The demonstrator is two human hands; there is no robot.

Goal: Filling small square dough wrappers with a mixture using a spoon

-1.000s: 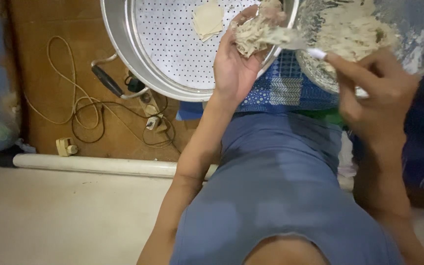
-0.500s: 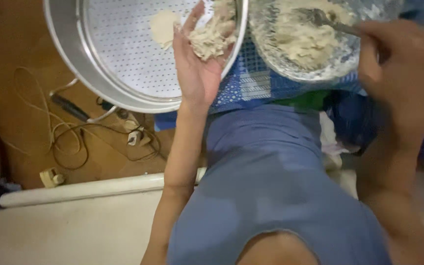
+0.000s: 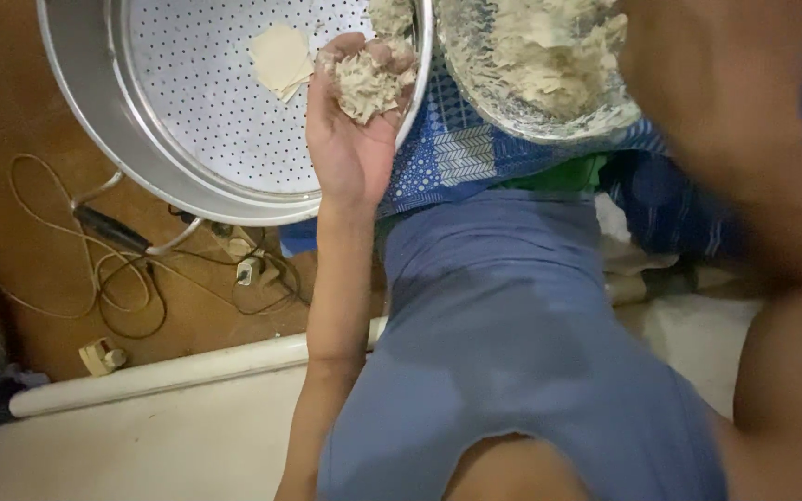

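A lump of filling (image 3: pixel 367 83) is cupped in the curled fingers of the left hand (image 3: pixel 350 139) over the steamer tray (image 3: pixel 206 111), where crumbs could be dropped if the palm is tilted; the blurred right hand's (image 3: pixel 726 102) fingers cannot be told.

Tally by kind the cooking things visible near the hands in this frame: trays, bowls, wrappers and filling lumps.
Perforated metal steamer tray: 1
Clear bowl of pale filling: 1
Flat square wrapper lying in the tray: 1
Lump of filling cupped in the left hand: 1
Total: 4
The right hand is blurred; what it holds cannot be told.
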